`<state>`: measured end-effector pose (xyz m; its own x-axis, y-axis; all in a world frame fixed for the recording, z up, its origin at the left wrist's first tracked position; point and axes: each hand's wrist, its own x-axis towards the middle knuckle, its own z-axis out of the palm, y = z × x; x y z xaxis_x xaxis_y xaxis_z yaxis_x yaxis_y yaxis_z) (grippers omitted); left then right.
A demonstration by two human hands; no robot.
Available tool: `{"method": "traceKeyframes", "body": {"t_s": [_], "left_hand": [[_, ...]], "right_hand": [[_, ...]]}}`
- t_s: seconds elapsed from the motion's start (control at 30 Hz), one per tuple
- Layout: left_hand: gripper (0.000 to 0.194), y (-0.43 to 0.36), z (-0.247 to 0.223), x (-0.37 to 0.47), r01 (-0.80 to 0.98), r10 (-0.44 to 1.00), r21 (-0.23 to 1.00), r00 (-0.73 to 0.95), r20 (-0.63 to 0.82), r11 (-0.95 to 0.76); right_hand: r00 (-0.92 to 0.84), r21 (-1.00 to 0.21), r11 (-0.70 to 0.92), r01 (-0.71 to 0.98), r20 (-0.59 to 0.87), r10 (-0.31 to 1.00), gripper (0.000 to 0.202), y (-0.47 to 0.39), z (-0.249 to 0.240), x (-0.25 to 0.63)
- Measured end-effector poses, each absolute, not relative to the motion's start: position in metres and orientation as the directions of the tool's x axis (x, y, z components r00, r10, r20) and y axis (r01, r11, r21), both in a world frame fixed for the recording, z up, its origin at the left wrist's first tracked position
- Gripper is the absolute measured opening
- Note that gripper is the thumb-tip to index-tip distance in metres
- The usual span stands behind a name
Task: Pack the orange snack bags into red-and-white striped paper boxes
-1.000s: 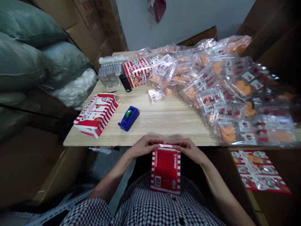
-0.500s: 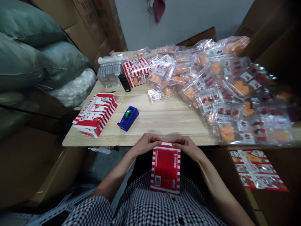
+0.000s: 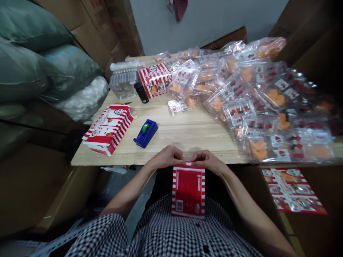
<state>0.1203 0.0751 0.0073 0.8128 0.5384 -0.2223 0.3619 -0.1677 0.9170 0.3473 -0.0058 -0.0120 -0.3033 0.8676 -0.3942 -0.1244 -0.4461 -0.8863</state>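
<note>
A red and white striped cardboard box point(image 3: 189, 192) rests against my body below the table's front edge, its red printed back with a barcode facing up. My left hand point(image 3: 171, 157) pinches the left part of the box's top edge. At the right part of the same edge, my right hand point(image 3: 206, 161) pinches too, its fingertips close to the left ones. Just beyond my hands lies a blue tape dispenser point(image 3: 146, 134) with a green roll. Whether the box is filled cannot be seen.
Striped boxes point(image 3: 109, 128) lie stacked at the table's left. Behind stand a black bottle point(image 3: 141, 93), clear plastic cases point(image 3: 123, 84) and another striped box point(image 3: 157, 80). Bagged toy food point(image 3: 257, 107) is heaped on the right. A printed sheet point(image 3: 293, 189) lies below right.
Both hands have drawn inward along the box's top edge, and their fingers have curled closer together there. The box stays in nearly the same place.
</note>
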Motion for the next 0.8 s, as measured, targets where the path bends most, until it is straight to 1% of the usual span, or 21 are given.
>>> {"method": "traceKeyframes", "body": {"t_s": [0.1, 0.2, 0.27, 0.33, 0.4, 0.5, 0.57, 0.67, 0.73, 0.8], "left_hand": [[0.024, 0.071, 0.006, 0.117, 0.395, 0.581, 0.891, 0.788, -0.204, -0.223], [0.022, 0.064, 0.008, 0.109, 0.378, 0.592, 0.910, 0.777, -0.213, -0.169], [0.025, 0.058, 0.013, 0.103, 0.330, 0.566, 0.932, 0.801, -0.194, -0.148], [0.028, 0.053, 0.020, 0.097, 0.294, 0.539, 0.938, 0.828, -0.154, -0.183], [0.029, 0.048, 0.024, 0.093, 0.293, 0.526, 0.925, 0.841, -0.129, -0.241], [0.036, 0.041, 0.023, 0.089, 0.328, 0.566, 0.905, 0.815, -0.126, -0.272], [0.038, 0.038, 0.016, 0.089, 0.341, 0.609, 0.908, 0.782, -0.132, -0.241], [0.036, 0.035, 0.002, 0.089, 0.335, 0.650, 0.929, 0.744, -0.157, -0.158], [0.033, 0.033, -0.007, 0.089, 0.305, 0.678, 0.948, 0.716, -0.166, -0.089], [0.029, 0.030, -0.014, 0.088, 0.259, 0.702, 0.966, 0.689, -0.181, -0.004]], "right_hand": [[-0.270, -0.886, -0.441, -0.145, -0.393, 0.879, 0.033, -0.014, -0.016, 0.347], [-0.245, -0.874, -0.452, -0.178, -0.406, 0.881, 0.038, -0.028, -0.018, 0.350], [-0.241, -0.864, -0.464, -0.195, -0.416, 0.877, 0.040, -0.035, -0.018, 0.353], [-0.251, -0.859, -0.473, -0.198, -0.422, 0.871, 0.042, -0.039, -0.015, 0.356], [-0.256, -0.864, -0.470, -0.181, -0.420, 0.871, 0.044, -0.040, -0.013, 0.357], [-0.209, -0.894, -0.428, -0.136, -0.396, 0.894, 0.043, -0.039, -0.010, 0.357], [-0.189, -0.920, -0.382, -0.088, -0.361, 0.913, 0.040, -0.039, -0.010, 0.357], [-0.245, -0.945, -0.324, -0.039, -0.305, 0.920, 0.038, -0.045, -0.010, 0.357], [-0.269, -0.952, -0.301, -0.064, -0.273, 0.923, 0.042, -0.052, -0.011, 0.357], [-0.249, -0.956, -0.278, -0.093, -0.248, 0.936, 0.044, -0.058, -0.012, 0.356]]}}
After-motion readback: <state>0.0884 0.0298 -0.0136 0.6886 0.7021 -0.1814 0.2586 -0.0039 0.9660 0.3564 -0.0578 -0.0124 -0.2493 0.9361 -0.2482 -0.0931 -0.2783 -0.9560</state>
